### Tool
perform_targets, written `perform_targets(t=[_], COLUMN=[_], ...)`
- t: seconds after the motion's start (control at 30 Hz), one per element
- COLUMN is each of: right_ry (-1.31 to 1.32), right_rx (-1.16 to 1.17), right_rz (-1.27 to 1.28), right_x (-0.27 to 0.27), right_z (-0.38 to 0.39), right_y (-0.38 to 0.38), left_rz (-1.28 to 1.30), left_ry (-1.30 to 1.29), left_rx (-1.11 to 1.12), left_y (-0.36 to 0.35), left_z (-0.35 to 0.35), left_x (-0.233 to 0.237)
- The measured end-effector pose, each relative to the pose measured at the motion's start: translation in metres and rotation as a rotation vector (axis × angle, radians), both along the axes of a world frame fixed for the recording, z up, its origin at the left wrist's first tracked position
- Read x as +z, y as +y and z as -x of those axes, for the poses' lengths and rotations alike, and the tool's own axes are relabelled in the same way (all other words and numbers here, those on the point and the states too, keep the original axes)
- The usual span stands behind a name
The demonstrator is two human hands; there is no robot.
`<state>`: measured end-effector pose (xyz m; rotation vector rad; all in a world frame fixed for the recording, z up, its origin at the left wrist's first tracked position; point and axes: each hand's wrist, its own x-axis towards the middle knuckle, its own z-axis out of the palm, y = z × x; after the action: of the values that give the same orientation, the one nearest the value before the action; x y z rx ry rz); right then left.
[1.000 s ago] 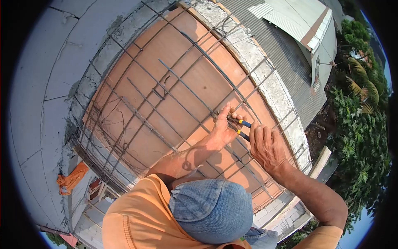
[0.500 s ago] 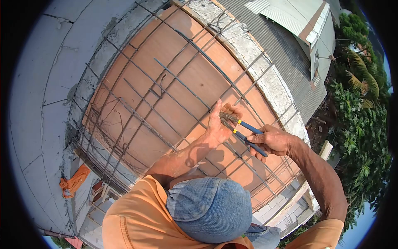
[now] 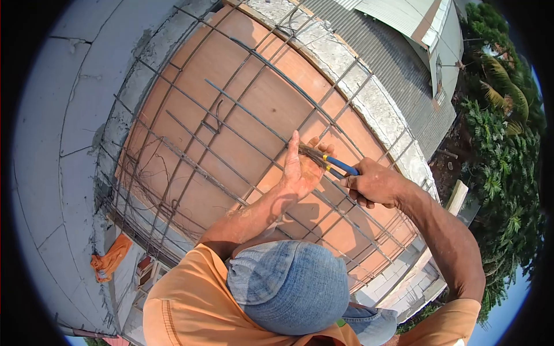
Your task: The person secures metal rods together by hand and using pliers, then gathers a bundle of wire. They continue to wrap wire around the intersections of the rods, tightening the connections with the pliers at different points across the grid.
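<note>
My right hand (image 3: 376, 183) is closed round the blue handles of a pair of pliers (image 3: 343, 165) with yellow bands near the jaws. The jaws point left, over the palm of my left hand (image 3: 301, 173). That hand is open, thumb raised and fingers apart, beside a crossing of the rebar grid (image 3: 248, 108). Whether a thin wire sits at the jaws is too small to tell. Beneath the bars lies a reddish-brown panel (image 3: 190, 124).
Rough concrete (image 3: 381, 106) edges the panel on the right, and a grey block wall (image 3: 63, 144) stands left. Loose thin wires (image 3: 153, 155) tangle at the lower left. An orange cloth (image 3: 111, 258) hangs below them. Corrugated roofing (image 3: 381, 52) and trees (image 3: 502, 173) lie beyond.
The pliers' handles, spread apart before, are now closer together in my right hand. My left hand stays near the jaws. The whole view has shifted slightly.
</note>
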<state>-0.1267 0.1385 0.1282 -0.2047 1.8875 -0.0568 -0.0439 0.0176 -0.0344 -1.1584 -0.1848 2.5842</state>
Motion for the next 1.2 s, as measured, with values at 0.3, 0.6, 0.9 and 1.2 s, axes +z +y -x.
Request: perform_targets(t=[0.3, 0.6, 0.9, 1.2], right_ry=[0.24, 0.954, -0.259, 0.377], right_rx=[0.239, 0.984, -0.269, 0.381], right_rz=[0.154, 0.099, 0.106, 0.215], right_x=[0.006, -0.001, 0.0, 0.015], right_z=[-0.018, -0.046, 0.02, -0.046], right_y=[0.003, 0.008, 0.003, 0.0], left_rz=[0.011, -0.064, 0.071, 0.068], left_ry=[0.022, -0.021, 0.034, -0.039], left_rx=[0.061, 0.093, 0.049, 0.067], left_y=[0.003, 0.002, 0.002, -0.002], left_z=[0.01, 0.014, 0.01, 0.014], left_x=[-0.019, 0.001, 0.002, -0.002])
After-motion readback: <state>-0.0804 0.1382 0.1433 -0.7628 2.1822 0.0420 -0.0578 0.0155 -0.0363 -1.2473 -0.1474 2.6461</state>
